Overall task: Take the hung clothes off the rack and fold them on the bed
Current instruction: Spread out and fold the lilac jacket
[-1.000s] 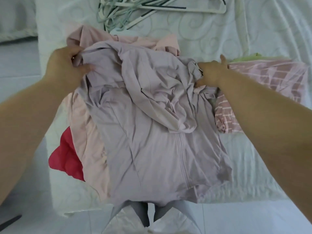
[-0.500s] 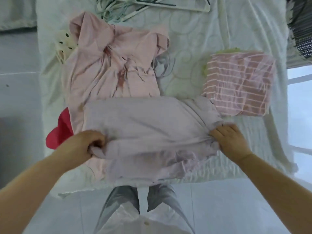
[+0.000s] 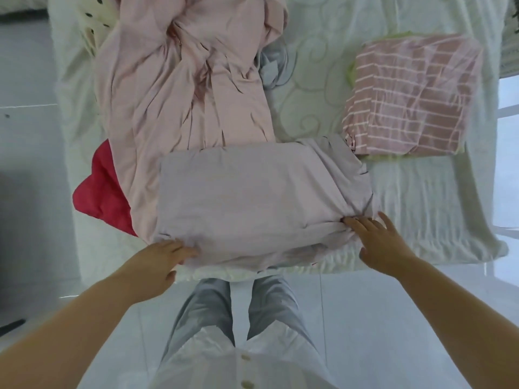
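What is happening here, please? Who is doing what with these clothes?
A person stands at the edge of the bed and folds laundry. A lilac garment lies folded over near that edge. The left hand touches its near left corner, and the right hand rests straight fingers on its near right edge. Behind it lies an unfolded pink garment, with a red one showing from under it on the left. A folded striped piece sits to the right.

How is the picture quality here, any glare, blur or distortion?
Head view: soft, even daylight with no hard shadows; the floor at the right edge is washed out; wide-angle distortion bows the bed edge; the lilac garment looks slightly soft.
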The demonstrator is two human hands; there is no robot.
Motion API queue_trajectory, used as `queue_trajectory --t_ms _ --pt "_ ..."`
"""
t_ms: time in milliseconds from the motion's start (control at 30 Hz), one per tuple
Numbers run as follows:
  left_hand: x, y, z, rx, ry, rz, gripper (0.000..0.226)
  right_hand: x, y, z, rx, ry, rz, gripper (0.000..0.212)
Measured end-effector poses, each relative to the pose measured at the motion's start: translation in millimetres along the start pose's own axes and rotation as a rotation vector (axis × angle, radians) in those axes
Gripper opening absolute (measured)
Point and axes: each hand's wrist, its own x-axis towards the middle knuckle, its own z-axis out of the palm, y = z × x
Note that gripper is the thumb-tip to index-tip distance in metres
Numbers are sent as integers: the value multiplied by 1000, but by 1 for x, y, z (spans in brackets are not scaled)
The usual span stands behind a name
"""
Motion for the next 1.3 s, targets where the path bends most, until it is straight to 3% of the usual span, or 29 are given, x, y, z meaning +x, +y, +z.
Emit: queue_trajectory --t_ms 67,133,200,233,333,367,467,533,600,667,733,800,867,967,1033,1133,1200,1300 --pt "12 6 -10 -8 104 40 40 6 -13 -13 134 82 33 59" --pt "35 11 -31 -7 362 10 35 24 -29 -29 264 247 98 50" --pt "62 8 -56 -32 604 -179 32 49 -39 -39 380 339 257 51" --pt "73 4 -67 -113 646 -307 32 63 -42 -45 500 353 408 52" --pt "96 -14 -82 -299 498 -589 34 103 -35 -52 1039 231 968 59" --pt "99 -19 -81 -271 412 -640 34 111 -30 -50 1123 157 1037 61" --pt "98 -26 -71 -188 338 -651 50 116 -25 -44 1016 6 874 40" --pt "97 -26 -68 -169 401 -612 65 111 -26 -42 870 18 688 19" --pt "104 -26 -70 -144 408 -604 63 105 -27 -46 868 43 578 10" --pt "111 -33 -74 -41 362 -584 47 97 -28 -59 973 106 566 13" --pt "112 -39 -85 -45 346 -503 36 87 -25 -70 1055 280 607 18" --pt "103 -37 -103 -234 373 -414 25 76 -21 -84 1149 483 657 24" --pt "90 -42 -122 -377 396 -412 18 69 -21 -90 1220 560 701 19" --pt "81 -60 -149 -408 568 -418 22 79 -25 -97 1236 505 681 21" --pt "88 -71 -162 -409 621 -428 19 101 -28 -100 1123 459 638 33" --pt "107 -70 -163 -354 595 -454 13 138 -37 -108 847 504 615 45" --pt "116 -69 -156 -327 522 -520 27 157 -48 -115 658 515 483 49" --pt "113 -68 -143 -248 462 -654 48 174 -61 -115 499 356 238 53"
